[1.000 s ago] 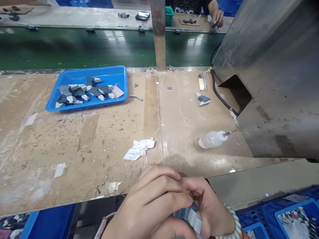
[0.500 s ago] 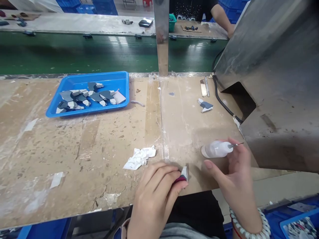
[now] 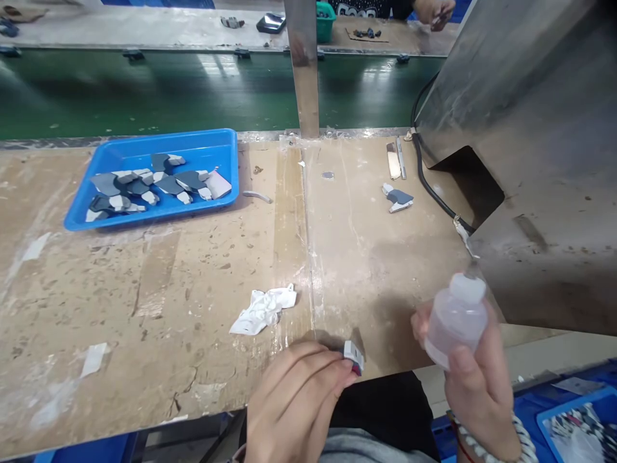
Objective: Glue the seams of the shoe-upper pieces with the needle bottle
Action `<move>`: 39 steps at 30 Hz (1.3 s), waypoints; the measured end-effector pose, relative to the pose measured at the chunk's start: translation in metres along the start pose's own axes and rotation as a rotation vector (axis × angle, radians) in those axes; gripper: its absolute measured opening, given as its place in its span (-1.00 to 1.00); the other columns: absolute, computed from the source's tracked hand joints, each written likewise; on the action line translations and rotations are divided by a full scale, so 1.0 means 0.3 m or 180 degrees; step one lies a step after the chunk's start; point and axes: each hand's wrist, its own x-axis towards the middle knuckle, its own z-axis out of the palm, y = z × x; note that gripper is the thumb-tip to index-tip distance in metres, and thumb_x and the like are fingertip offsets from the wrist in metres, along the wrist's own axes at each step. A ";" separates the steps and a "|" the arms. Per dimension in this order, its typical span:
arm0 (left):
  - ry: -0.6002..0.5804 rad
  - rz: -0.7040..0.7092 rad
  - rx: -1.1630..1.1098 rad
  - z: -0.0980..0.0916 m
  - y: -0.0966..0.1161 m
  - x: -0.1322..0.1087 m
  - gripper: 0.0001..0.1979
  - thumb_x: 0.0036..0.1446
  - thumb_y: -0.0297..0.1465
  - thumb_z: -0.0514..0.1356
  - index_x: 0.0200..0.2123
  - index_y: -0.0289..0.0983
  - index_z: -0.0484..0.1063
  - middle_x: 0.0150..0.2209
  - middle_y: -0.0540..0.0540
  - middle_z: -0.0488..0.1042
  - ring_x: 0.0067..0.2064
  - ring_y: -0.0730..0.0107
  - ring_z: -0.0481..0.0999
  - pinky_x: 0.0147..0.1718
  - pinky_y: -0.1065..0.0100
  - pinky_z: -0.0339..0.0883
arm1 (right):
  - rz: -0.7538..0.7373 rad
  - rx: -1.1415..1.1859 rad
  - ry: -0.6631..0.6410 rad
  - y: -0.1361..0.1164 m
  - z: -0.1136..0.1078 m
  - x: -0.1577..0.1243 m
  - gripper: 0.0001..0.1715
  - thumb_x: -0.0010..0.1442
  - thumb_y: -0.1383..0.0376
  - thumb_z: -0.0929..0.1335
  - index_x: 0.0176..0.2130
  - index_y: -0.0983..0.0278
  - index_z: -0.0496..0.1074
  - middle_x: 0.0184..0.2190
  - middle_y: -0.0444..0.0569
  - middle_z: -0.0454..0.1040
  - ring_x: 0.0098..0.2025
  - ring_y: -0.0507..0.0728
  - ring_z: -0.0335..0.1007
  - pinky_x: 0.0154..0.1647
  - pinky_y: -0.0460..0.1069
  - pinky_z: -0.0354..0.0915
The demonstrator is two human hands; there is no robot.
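Note:
Near the table's front edge my left hand is closed around a small grey, white and dark red part; most of it is hidden under my fingers. My right hand grips a translucent squeeze bottle with a white cap and a thin tip, held up over the table's right front corner. A crumpled white tissue lies on the table beyond my left hand. One loose grey and white part rests farther back on the right.
A blue tray with several grey and white parts stands at the back left. A metal housing with a black cable bounds the right side. Across the green conveyor, another person's hand shows.
My right hand has taken hold of the squeeze bottle, lifted it off the table and tipped it upright. My left hand keeps its part, now turned slightly. The camera view has shifted a little.

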 end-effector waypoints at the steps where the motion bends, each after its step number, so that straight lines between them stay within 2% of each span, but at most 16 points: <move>1: 0.0055 -0.0001 -0.0023 0.001 0.001 -0.006 -0.77 0.11 -0.71 0.32 -0.20 -0.34 0.58 -0.23 -0.03 0.59 -0.10 0.41 0.53 -0.09 0.37 0.47 | 0.0021 0.0283 0.0024 -0.003 -0.004 -0.005 -0.41 0.34 0.09 0.32 0.29 0.04 0.16 -0.23 -0.01 0.39 -0.32 0.16 0.40 -0.40 0.05 0.41; 5: 0.0217 0.0116 0.0017 0.014 -0.002 -0.024 -0.71 0.08 -0.75 0.32 -0.17 -0.34 0.59 -0.20 -0.04 0.60 -0.07 0.37 0.56 -0.05 0.33 0.50 | 0.0188 0.0807 0.0177 -0.022 -0.009 0.003 -0.53 0.18 0.17 0.48 0.06 0.01 0.34 -0.22 -0.08 0.34 -0.37 0.10 0.34 -0.43 0.00 0.34; 9: 0.0178 0.0054 0.0035 0.020 -0.003 -0.042 -0.69 0.07 -0.73 0.34 -0.15 -0.32 0.59 -0.19 -0.05 0.61 -0.03 0.29 0.60 -0.06 0.29 0.55 | 0.0461 0.1196 0.0705 -0.040 -0.002 0.044 -0.66 0.16 0.01 0.44 -0.11 0.08 0.43 -0.23 -0.07 0.24 -0.41 0.08 0.25 -0.50 -0.02 0.31; 12: 0.0231 0.0032 0.0030 0.024 -0.009 -0.060 -0.67 0.05 -0.74 0.35 -0.14 -0.31 0.59 -0.17 -0.06 0.62 -0.03 0.26 0.61 -0.07 0.27 0.57 | 0.0748 0.1543 0.1009 -0.051 0.011 0.082 -0.54 0.05 -0.15 0.45 -0.28 0.13 0.40 -0.32 -0.11 0.14 -0.44 0.06 0.15 -0.57 -0.06 0.24; 15: 0.0288 0.0147 0.0069 0.031 -0.020 -0.071 -0.65 0.03 -0.74 0.35 -0.14 -0.29 0.59 -0.18 -0.05 0.62 -0.05 0.24 0.63 -0.08 0.28 0.59 | 0.0600 0.1701 0.0870 -0.061 0.026 0.098 -0.46 0.00 -0.19 0.45 -0.39 0.16 0.33 -0.38 -0.13 0.14 -0.53 0.02 0.08 -0.65 -0.07 0.13; 18: 0.0273 0.0126 0.0114 0.032 -0.022 -0.064 -0.69 0.09 -0.70 0.32 -0.14 -0.26 0.59 -0.21 -0.04 0.64 -0.08 0.24 0.65 -0.10 0.28 0.61 | 0.0307 0.1725 0.0685 -0.072 0.042 0.077 -0.57 0.04 -0.10 0.43 -0.37 0.17 0.37 -0.43 -0.12 0.26 -0.57 0.02 0.14 -0.69 -0.07 0.08; 22: 0.0258 -0.0022 0.0054 0.027 -0.007 -0.040 -0.75 0.15 -0.66 0.28 -0.17 -0.23 0.59 -0.25 -0.04 0.64 -0.12 0.25 0.66 -0.14 0.29 0.63 | -0.0012 0.1463 0.0688 -0.083 0.074 0.025 -0.64 0.08 -0.05 0.43 -0.33 0.16 0.44 -0.46 -0.10 0.34 -0.51 0.09 0.22 -0.60 -0.02 0.16; 28: 0.0265 -0.0077 -0.0076 0.026 -0.004 -0.042 -0.73 0.11 -0.70 0.29 -0.21 -0.24 0.58 -0.27 -0.02 0.63 -0.14 0.27 0.65 -0.15 0.29 0.62 | -0.0450 0.1262 0.0830 -0.088 0.109 -0.001 -0.68 0.14 -0.02 0.42 -0.30 0.17 0.48 -0.47 -0.10 0.31 -0.51 0.09 0.23 -0.59 0.00 0.21; 34: 0.0141 0.0191 -0.0097 0.015 -0.033 -0.050 -0.70 0.07 -0.70 0.33 -0.15 -0.28 0.58 -0.22 -0.04 0.63 -0.08 0.27 0.64 -0.12 0.30 0.63 | -0.0513 0.0776 0.0438 -0.099 0.075 0.008 -0.65 0.18 -0.08 0.41 -0.27 0.12 0.49 -0.49 -0.08 0.39 -0.55 0.11 0.31 -0.57 0.02 0.36; 39: 0.0110 0.0258 0.0029 0.010 -0.035 -0.044 -0.71 0.07 -0.68 0.34 -0.16 -0.28 0.59 -0.22 -0.03 0.64 -0.10 0.28 0.66 -0.16 0.34 0.64 | -0.0614 0.0482 0.0460 -0.063 0.073 -0.024 -0.58 0.22 -0.16 0.33 -0.23 0.08 0.47 -0.51 -0.10 0.39 -0.54 0.14 0.34 -0.54 0.07 0.41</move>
